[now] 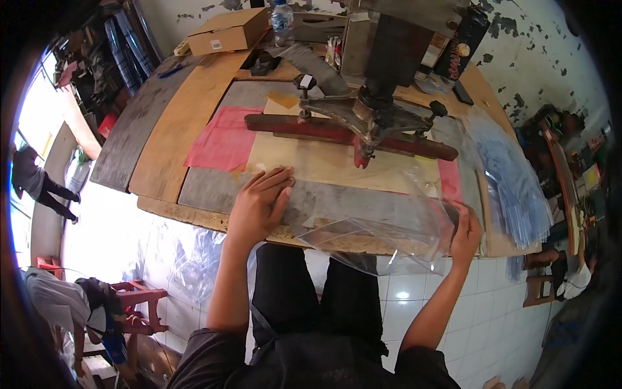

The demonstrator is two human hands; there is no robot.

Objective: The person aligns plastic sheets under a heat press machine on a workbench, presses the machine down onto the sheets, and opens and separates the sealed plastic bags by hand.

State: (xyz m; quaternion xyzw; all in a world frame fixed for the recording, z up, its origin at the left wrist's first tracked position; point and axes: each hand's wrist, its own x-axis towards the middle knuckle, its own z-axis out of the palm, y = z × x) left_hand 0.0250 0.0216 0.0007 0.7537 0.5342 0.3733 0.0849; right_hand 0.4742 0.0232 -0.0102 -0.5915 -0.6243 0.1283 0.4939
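Note:
My left hand (264,200) lies flat, fingers stretched, at the front edge of a pale yellow sheet (317,159) on the grey plate (210,188). My right hand (464,228) has its fingers curled on the right side of a clear plastic sheet (389,236), which droops over the table's front edge. Above the yellow sheet is a long dark red press bar (414,146), fixed to a metal bracket (343,110). Red patches, one of them a red sheet (220,139), flank the yellow one.
A stack of clear plastic pieces (512,181) lies at the right. Toward the back stand a cardboard box (227,32), a water bottle (282,23) and a dark box (461,42); a phone (462,93) lies nearby. Other people are at the left, one near a red stool (139,301).

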